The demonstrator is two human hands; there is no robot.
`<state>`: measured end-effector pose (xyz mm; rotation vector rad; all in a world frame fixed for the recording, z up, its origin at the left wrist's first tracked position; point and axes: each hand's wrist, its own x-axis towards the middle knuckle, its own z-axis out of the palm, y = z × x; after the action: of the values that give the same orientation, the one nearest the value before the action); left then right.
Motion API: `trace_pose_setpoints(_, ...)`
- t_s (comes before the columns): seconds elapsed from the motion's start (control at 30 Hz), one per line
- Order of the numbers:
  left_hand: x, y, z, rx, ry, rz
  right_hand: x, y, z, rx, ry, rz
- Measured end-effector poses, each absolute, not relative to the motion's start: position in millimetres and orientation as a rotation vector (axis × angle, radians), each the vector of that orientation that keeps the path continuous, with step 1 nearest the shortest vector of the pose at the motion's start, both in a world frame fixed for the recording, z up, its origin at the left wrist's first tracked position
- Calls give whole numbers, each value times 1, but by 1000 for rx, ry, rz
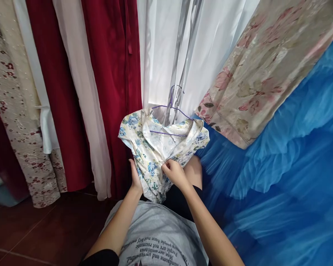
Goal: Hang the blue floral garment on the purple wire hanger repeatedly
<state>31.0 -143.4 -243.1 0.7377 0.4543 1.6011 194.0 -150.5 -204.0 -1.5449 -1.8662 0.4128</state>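
Note:
A cream floral blouse with blue roses hangs on a thin purple hanger in front of my lap. Its V-neck gapes, showing the pale inside of the fabric. At the bottom of that neckline, my right hand is closed in a pinch on the cloth. My left hand holds the blouse at its left side, with part of the hand hidden behind the fabric. The hanger's hook stands up free in front of white drapery.
Red dresses, a pale pink panel and a flowered cream garment hang at left. White fabric is ahead. A floral garment and a blue tulle skirt fill the right. A light-blue container sits on the tiled floor.

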Motion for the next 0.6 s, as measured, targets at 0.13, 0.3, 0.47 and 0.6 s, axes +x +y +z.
trace_pose_setpoints(0.13, 19, -139, -253, 969, 664, 1823, 204, -160, -194, -1605, -1991, 251)
trace_pose_setpoints(0.3, 25, -145, -262, 1601, 1271, 2217, 216, -173, -173, -1612, -2321, -27)
trace_pose_setpoints(0.47, 62, -157, -257, 2071, 1122, 1630, 218, -171, -158, -1404, -2665, -289)
trace_pose_setpoints(0.6, 80, -155, -247, 1955, 1125, 1523, 227, -146, -121, -1299, -2794, -476)
